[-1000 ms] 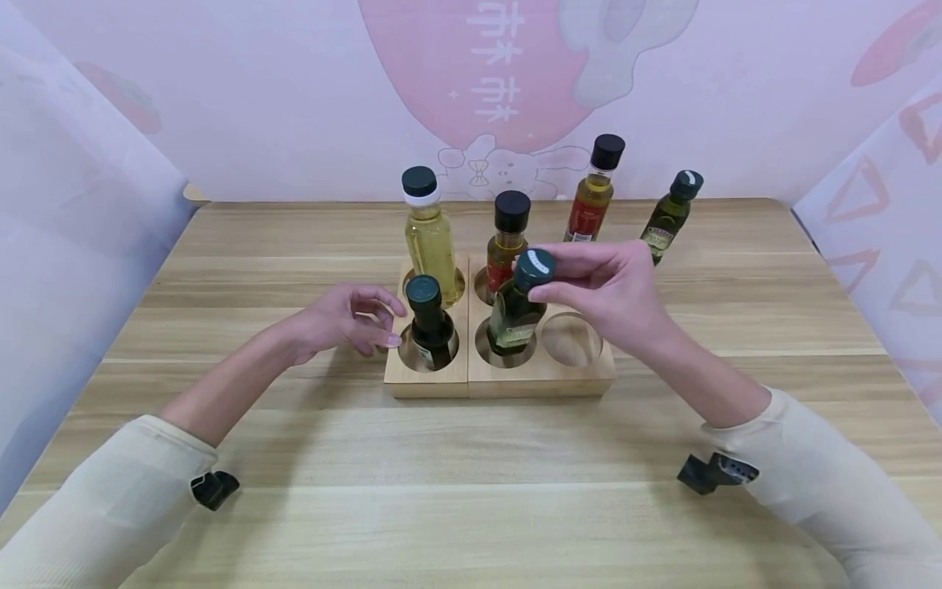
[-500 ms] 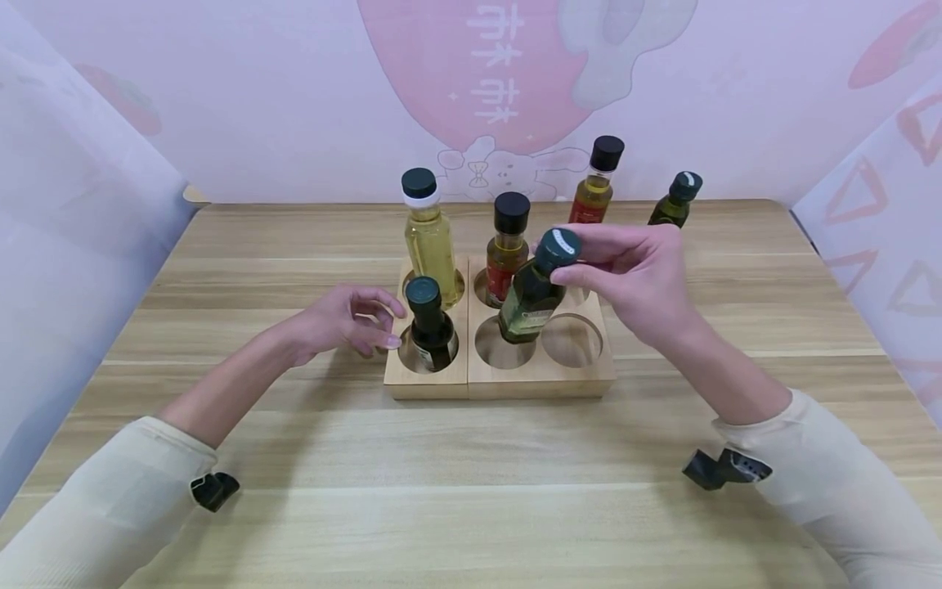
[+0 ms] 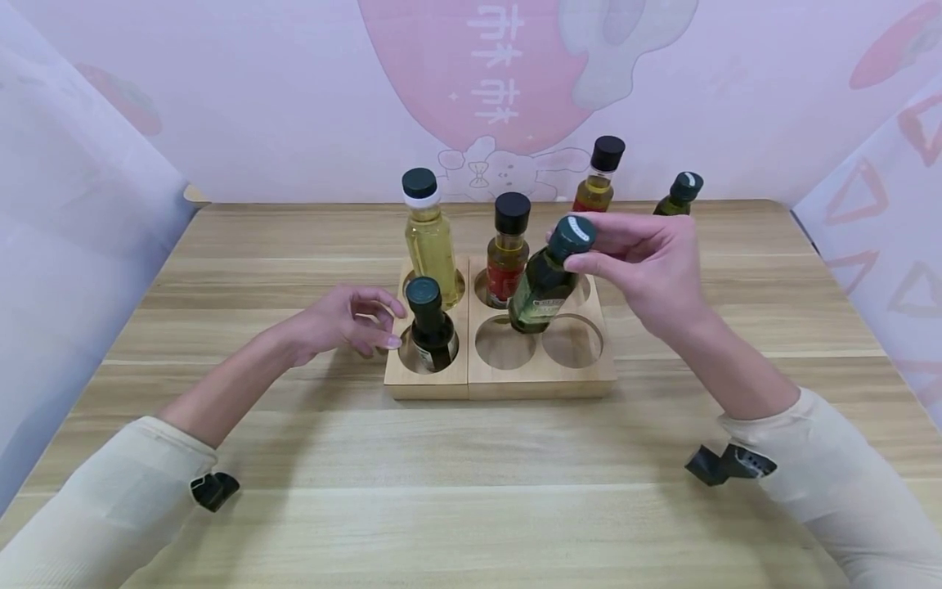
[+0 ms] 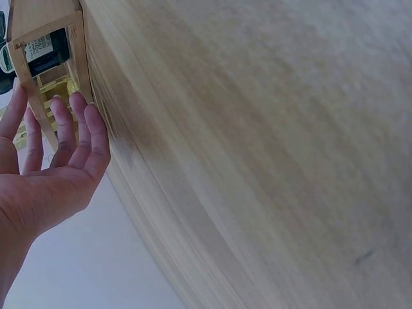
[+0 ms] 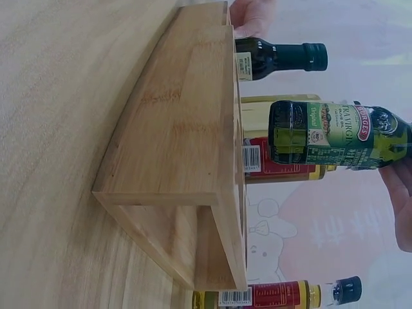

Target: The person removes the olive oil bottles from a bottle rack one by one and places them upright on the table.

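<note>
In the head view my right hand (image 3: 651, 262) pinches the green cap of an olive oil bottle (image 3: 543, 290), which hangs tilted above the wooden bottle rack (image 3: 540, 389). The right wrist view shows that bottle (image 5: 328, 133) clear of the rack's top, its green label facing the camera. My left hand (image 3: 346, 319) lies at the rack's left side with fingers loosely bent, holding nothing. Whether it touches the rack is hard to tell. Closest to it, a dark bottle with a green cap (image 3: 432, 327) stands in the front left hole.
Behind the dark bottle stands a pale yellow oil bottle (image 3: 431, 249). A red-labelled bottle (image 3: 505, 266) fills the hole to its right. On the table behind the rack are another red-labelled bottle (image 3: 594, 190) and a green-capped bottle (image 3: 683, 195), partly hidden by my right hand.
My right hand has lifted the olive oil bottle out of the rack's front middle hole and carried it up and to the right, tilting it. My left hand has stayed put.
</note>
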`<state>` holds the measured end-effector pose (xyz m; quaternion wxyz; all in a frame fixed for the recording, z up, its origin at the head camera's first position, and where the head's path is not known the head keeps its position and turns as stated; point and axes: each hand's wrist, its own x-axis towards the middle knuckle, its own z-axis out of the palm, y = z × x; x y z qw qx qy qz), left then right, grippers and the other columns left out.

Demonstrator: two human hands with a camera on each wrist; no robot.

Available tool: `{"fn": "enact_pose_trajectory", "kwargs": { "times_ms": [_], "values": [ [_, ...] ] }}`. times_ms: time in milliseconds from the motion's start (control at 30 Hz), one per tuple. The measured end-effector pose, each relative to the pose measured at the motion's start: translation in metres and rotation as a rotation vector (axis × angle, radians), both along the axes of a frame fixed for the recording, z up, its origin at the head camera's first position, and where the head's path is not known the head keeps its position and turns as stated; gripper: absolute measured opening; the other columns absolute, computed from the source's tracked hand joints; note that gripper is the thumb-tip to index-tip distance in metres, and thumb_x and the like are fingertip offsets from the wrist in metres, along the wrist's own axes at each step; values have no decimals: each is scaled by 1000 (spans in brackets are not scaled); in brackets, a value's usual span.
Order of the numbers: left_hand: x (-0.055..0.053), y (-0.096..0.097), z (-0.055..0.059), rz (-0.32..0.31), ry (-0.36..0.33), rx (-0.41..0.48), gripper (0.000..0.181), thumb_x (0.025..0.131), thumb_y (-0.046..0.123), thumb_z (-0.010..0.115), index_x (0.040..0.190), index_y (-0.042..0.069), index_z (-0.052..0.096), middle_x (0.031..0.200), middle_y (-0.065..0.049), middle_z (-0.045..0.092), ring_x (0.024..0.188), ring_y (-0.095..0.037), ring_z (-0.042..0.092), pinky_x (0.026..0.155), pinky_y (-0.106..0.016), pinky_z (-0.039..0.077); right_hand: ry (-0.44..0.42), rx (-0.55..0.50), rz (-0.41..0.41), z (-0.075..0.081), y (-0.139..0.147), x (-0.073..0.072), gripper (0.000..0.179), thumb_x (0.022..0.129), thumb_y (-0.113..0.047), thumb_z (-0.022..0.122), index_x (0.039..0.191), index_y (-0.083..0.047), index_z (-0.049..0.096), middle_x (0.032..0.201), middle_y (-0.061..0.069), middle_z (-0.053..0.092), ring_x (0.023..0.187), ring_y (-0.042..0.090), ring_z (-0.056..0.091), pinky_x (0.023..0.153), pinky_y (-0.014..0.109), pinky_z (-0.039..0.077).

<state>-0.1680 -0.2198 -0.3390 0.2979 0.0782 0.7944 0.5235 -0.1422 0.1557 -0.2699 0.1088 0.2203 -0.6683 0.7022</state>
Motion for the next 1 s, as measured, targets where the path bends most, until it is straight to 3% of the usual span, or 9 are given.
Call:
{"fn": "enact_pose_trajectory", "kwargs": {
  "times_ms": [400,1000],
  "values": [
    [1,-1,1,12,-1,-4,44,84,4,84,122,-1,61,102,-9,60,86,-22,64,73,-38,59,17,-114,21,1,3,-8,37,77,28,73,105,5,79,97,13,79,88,20,78,81,31,62],
    [0,0,0,1,0,-2,45,85,5,84,122,-2,61,100,-8,61,87,-22,64,73,-38,59,7,-188,-79,0,10,-22,42,75,33,69,102,1,80,94,11,79,84,17,78,77,27,61]
  ]
}}
